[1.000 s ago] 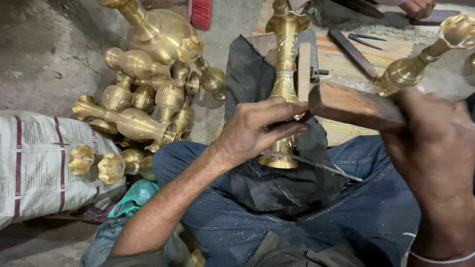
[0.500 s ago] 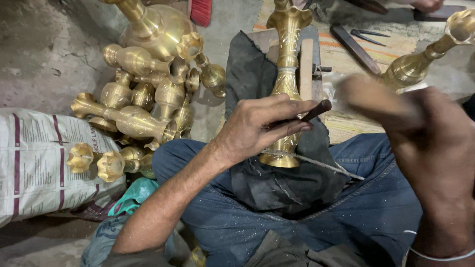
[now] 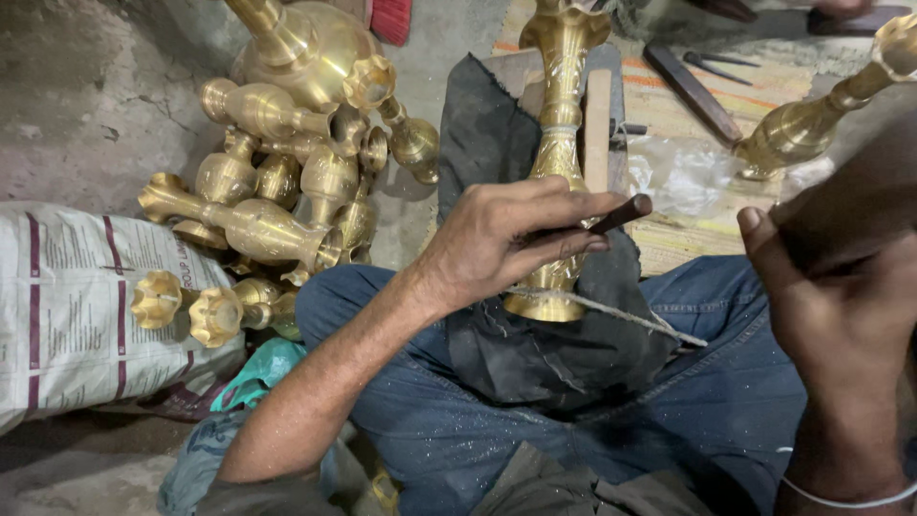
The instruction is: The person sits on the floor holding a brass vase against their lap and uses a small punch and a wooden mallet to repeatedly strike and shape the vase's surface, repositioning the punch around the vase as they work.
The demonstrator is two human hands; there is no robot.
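Concrete floor, woven mat, brass vases

Both hands clenched (right seemingly raised).

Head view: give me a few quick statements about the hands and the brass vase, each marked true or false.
1. The left hand holds a dark punch against the brass vase. True.
2. The vase lies over a dark cloth on the lap. True.
3. The right hand is empty. False: it grips a dark wooden block, raised and blurred.
4. The pile of brass vases lies on the person's right. False: it lies on the left, beside a printed sack.
5. A string runs across the lap by the vase's base. True.
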